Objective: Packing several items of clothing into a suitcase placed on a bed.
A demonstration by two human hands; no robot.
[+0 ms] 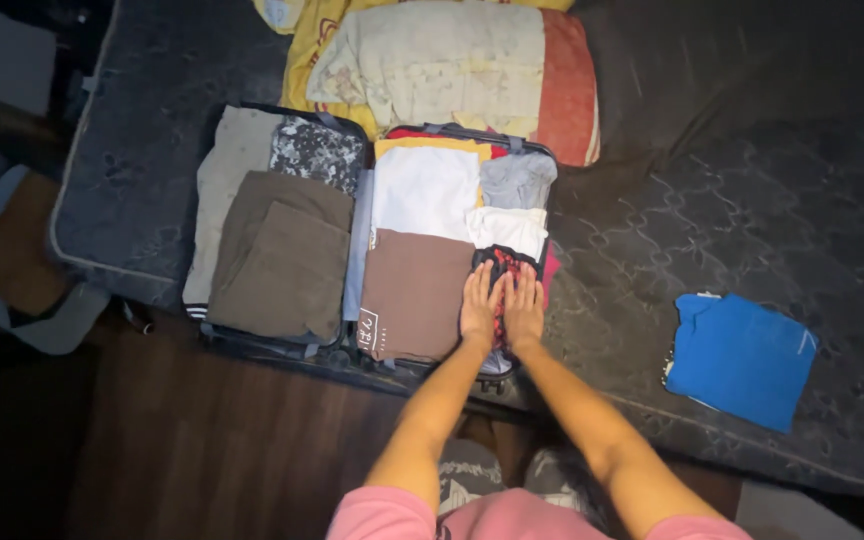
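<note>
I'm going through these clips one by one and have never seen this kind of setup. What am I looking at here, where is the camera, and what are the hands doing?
There is no machine here: a person wears a camera on the head, so the single picture looks straight down at their own two bare arms. The left hand and right hand lie flat, side by side, pressing on a dark patterned garment in the near right corner of an open suitcase. Neither hand grips anything. The suitcase rests on a dark mattress and is filled with folded clothes: a brown folded piece beside the hands, a white one behind it, and olive trousers in the left half. A folded blue shirt lies apart on the mattress to the right, and a pillow lies behind the suitcase.
</note>
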